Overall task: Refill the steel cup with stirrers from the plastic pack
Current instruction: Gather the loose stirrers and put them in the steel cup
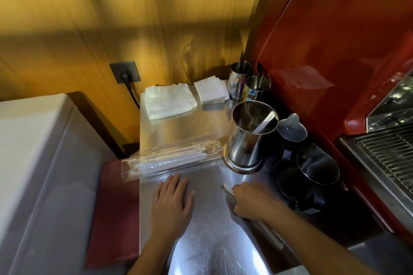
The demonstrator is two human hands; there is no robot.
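Observation:
A tall steel cup (248, 138) stands on the steel counter (212, 241) with one or two white stirrers (266, 124) leaning inside it. The clear plastic pack (165, 158) of white stirrers lies on its side to the cup's left, its end overhanging the counter edge. My left hand (173, 198) rests flat on the counter, palm down, just in front of the pack, fingers spread and holding nothing. My right hand (254, 200) is closed around a bunch of stirrers (228, 187); their white tips stick out from both sides of the fist, low over the counter in front of the cup.
Black milk jugs (315, 167) stand right of the cup, two steel pitchers (257, 87) behind it. A folded white towel (168, 100) and paper napkins (210, 92) lie at the back. A red espresso machine (335, 62) fills the right; a socket with a plug (125, 73) is on the wooden wall.

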